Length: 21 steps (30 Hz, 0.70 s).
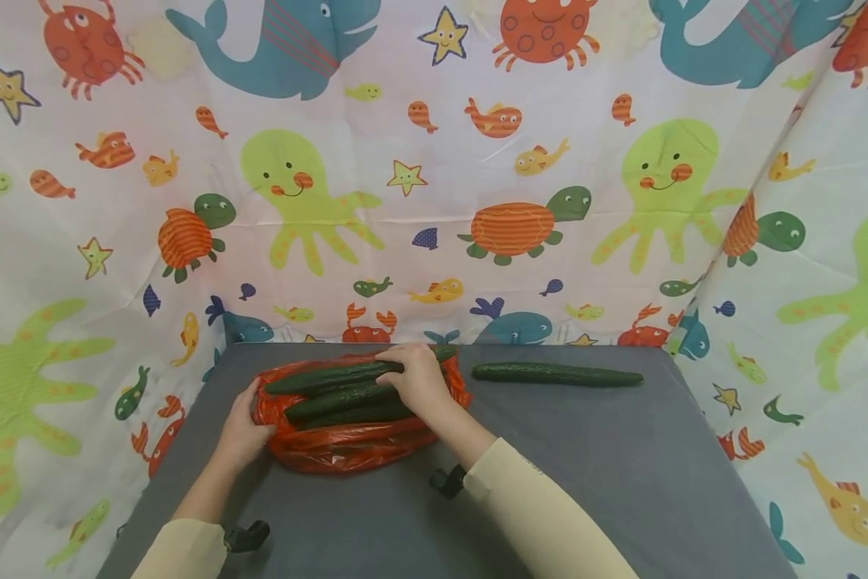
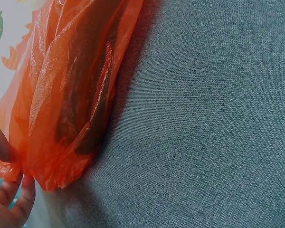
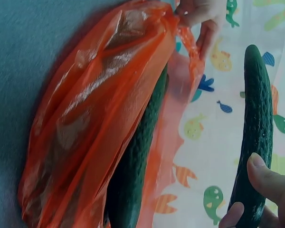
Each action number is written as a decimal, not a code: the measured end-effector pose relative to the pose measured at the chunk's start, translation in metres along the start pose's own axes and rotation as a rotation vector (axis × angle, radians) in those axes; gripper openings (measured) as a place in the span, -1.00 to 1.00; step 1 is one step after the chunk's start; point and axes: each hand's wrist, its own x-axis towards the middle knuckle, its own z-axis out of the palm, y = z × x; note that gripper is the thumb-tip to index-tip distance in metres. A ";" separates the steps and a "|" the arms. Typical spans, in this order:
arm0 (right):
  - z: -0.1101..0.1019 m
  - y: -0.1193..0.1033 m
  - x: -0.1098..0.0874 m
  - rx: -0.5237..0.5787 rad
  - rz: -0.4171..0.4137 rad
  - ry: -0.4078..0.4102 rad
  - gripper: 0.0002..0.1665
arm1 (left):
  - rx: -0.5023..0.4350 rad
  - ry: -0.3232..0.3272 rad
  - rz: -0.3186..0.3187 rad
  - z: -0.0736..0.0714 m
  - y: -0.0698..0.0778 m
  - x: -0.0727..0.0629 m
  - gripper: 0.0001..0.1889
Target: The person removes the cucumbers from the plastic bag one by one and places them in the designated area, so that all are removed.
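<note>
An orange-red plastic bag (image 1: 339, 452) lies on the grey table with its mouth spread, and cucumbers (image 1: 347, 400) show inside it. My left hand (image 1: 247, 430) pinches the bag's left end; in the left wrist view, thumb and fingers grip the thin plastic. A long dark green cucumber (image 3: 257, 109) is in my right hand (image 1: 422, 384), the thumb on one side and fingertips on the other. In the head view that cucumber is above the others in the bag's opening, partly hidden by the hand. Another cucumber (image 3: 141, 152) pokes from the bag in the right wrist view.
One separate cucumber (image 1: 557, 374) rests on the grey table (image 1: 586, 466) near the back edge, right of the bag. A curtain with printed sea animals (image 1: 434, 185) stands behind and along both sides. Dark wrist mounts (image 1: 247, 536) stick out by the sleeves.
</note>
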 end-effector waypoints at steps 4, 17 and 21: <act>-0.005 0.005 -0.001 0.006 0.004 0.013 -0.54 | -0.009 -0.005 -0.011 0.000 -0.001 0.000 0.10; -0.023 0.019 -0.007 0.029 0.018 0.051 -0.57 | 0.020 -0.036 -0.025 -0.001 0.003 0.002 0.08; -0.026 0.025 -0.008 0.045 0.024 0.055 -0.58 | 0.047 -0.051 -0.026 -0.001 0.004 0.002 0.09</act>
